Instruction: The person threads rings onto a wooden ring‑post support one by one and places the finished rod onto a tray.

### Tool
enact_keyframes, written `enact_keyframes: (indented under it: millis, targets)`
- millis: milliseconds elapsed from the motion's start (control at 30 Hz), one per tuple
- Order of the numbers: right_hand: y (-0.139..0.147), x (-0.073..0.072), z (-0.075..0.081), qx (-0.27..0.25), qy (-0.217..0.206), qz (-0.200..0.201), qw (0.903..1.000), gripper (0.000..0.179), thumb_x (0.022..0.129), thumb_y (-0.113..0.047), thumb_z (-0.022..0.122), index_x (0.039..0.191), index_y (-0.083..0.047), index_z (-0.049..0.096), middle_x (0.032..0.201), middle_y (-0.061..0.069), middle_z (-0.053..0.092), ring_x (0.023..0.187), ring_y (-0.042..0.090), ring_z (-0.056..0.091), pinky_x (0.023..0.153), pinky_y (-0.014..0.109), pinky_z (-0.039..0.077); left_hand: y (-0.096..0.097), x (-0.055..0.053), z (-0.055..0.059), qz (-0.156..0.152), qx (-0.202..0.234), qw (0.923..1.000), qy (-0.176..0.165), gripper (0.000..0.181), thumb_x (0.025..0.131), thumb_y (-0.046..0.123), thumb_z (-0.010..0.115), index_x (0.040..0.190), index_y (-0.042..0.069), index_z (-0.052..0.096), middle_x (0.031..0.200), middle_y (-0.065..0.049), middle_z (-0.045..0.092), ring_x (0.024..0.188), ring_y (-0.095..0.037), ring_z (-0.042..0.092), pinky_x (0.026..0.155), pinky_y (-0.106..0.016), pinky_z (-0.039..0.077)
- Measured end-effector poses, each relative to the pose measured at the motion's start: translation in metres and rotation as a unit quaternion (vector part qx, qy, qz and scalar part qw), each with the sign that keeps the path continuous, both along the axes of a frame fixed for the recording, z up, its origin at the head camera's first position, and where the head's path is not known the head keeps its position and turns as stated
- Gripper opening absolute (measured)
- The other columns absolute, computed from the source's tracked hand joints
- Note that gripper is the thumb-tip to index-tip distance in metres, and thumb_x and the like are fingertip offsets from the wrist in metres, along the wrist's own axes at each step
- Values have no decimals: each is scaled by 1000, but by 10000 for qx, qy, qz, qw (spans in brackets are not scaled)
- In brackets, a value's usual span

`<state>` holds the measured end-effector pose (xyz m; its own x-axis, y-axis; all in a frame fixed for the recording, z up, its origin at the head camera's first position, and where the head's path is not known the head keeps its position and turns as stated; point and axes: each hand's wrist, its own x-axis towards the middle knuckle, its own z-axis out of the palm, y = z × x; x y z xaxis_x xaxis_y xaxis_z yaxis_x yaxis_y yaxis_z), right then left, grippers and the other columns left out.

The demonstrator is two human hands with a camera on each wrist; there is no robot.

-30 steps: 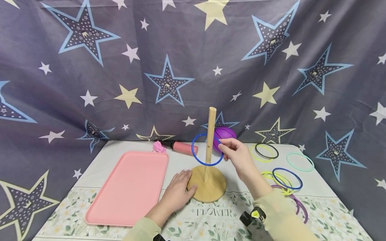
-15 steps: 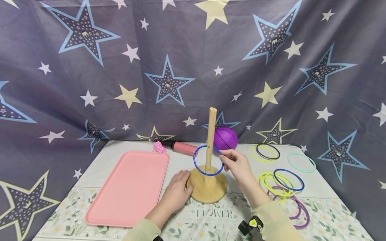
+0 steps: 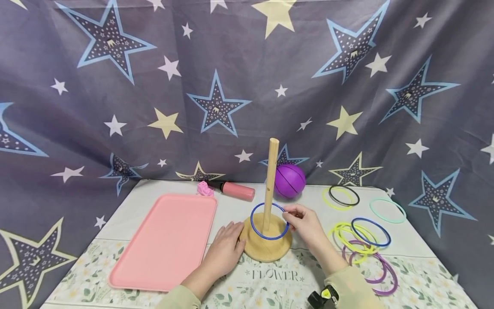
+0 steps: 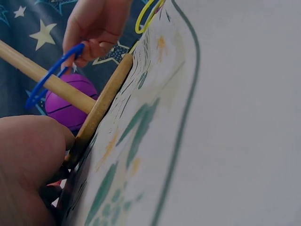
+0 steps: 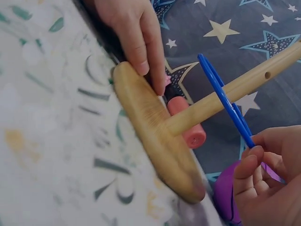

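Observation:
A blue ring (image 3: 252, 224) encircles the lower part of an upright wooden post (image 3: 271, 171) and hangs above its round wooden base (image 3: 266, 251). My right hand (image 3: 306, 225) pinches the ring's right side between thumb and fingertips, as the right wrist view shows with the ring (image 5: 217, 84) around the post (image 5: 207, 109). The fingers of my left hand (image 3: 225, 249) lie straight against the left edge of the base. In the left wrist view the base (image 4: 106, 101) stands flat on the tablecloth, with part of my left hand (image 4: 30, 160) beside it.
Left lies a pink tray (image 3: 170, 240). Behind are a pink pump (image 3: 238, 191), a crumpled pink piece (image 3: 204, 189) and a purple ball (image 3: 290, 180). On the right lie several loose rings: black (image 3: 358, 198), mint (image 3: 405, 213), blue (image 3: 389, 240), yellow (image 3: 336, 234) and purple (image 3: 396, 283).
My right hand has lowered the blue ring along the post, from about mid-height to just above the base. My left hand stays at the base.

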<state>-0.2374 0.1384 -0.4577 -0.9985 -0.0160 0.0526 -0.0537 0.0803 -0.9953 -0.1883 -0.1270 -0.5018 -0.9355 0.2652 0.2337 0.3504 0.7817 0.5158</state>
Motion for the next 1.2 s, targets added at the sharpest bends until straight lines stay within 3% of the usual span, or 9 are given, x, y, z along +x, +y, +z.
enact_keyframes:
  millis: [467,767,1200]
  targets:
    - [-1,-3,-19,327,-144,172,9992,18,100,0,76,116,8,77,81,5,65,64,12,56,55,21,49,2,-4,2,8,-55,10000,35,51,113,18,60,158,-5,53,162,-21,56,158,-43,42,133,-61,23]
    - [-2,-4,-23,442,-175,167,9987,17,99,1,75,115,7,77,80,3,64,65,11,54,53,20,46,2,-5,-3,28,-101,9999,33,51,114,19,60,158,-5,54,162,-21,56,158,-42,42,133,-60,23]
    - [-3,-6,-34,1343,138,-41,9908,14,98,-2,76,110,0,81,84,5,69,65,13,59,55,22,48,2,-4,-6,109,-117,9999,-48,52,115,22,57,160,-4,53,163,-19,55,159,-41,40,134,-60,21]
